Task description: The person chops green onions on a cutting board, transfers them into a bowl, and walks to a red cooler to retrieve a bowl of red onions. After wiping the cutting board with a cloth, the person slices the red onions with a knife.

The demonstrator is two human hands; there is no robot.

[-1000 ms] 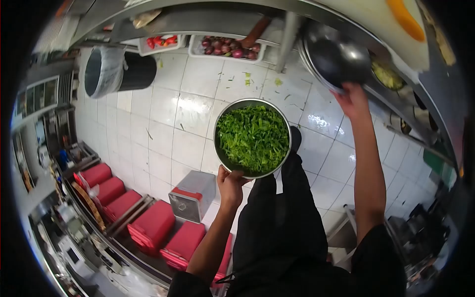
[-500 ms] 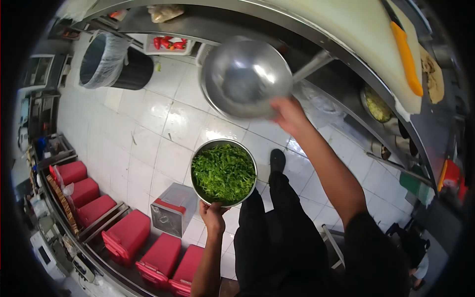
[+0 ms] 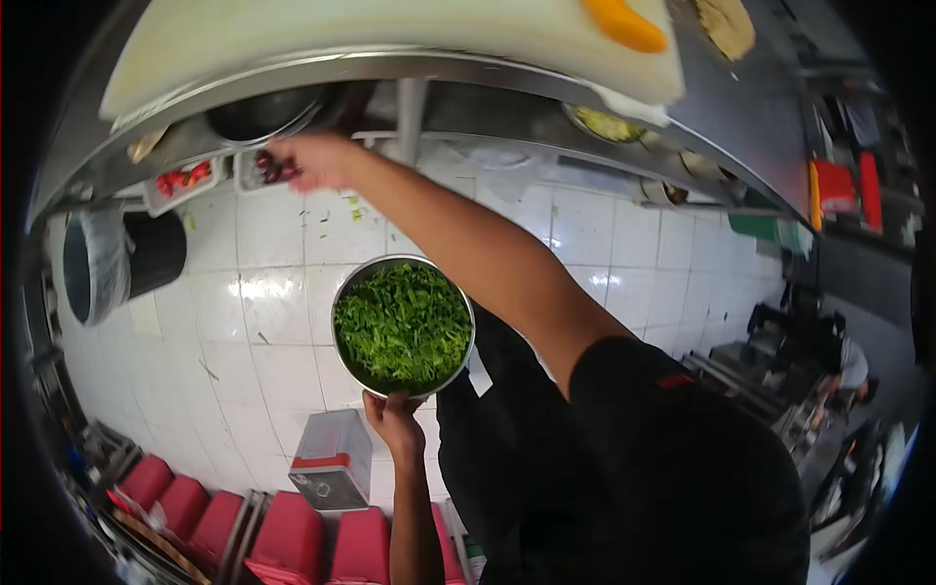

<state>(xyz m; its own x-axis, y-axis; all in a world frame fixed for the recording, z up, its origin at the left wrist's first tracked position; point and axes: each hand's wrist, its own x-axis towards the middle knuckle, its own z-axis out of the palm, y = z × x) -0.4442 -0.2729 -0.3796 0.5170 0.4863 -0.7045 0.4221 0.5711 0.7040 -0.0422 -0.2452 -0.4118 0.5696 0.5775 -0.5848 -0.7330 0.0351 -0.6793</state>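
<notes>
My left hand point(image 3: 395, 424) grips the near rim of a round metal bowl point(image 3: 338, 336). Chopped leafy greens point(image 3: 402, 327) fill that bowl, which is held over the floor in front of my legs. My right arm stretches out to the shelf under the worktable, where my right hand point(image 3: 317, 163) is blurred, its fingers not clear. Just behind this hand another metal bowl point(image 3: 258, 119) lies in shadow on the shelf. Beside the fingertips is a white bin point(image 3: 244, 175) with dark red pieces in it.
Overhead, a cutting board point(image 3: 370, 29) with a yellow-handled tool point(image 3: 624, 24) covers the worktable. A lined trash bin point(image 3: 151, 255) stands at left. Red-lidded containers point(image 3: 288, 531) line the lower edge near a clear box point(image 3: 333, 448). Another person point(image 3: 850, 366) is at far right.
The empty metal bowl that my right hand held over the floor is now on the under-table shelf. My view has turned; the greens bowl stays in my left hand.
</notes>
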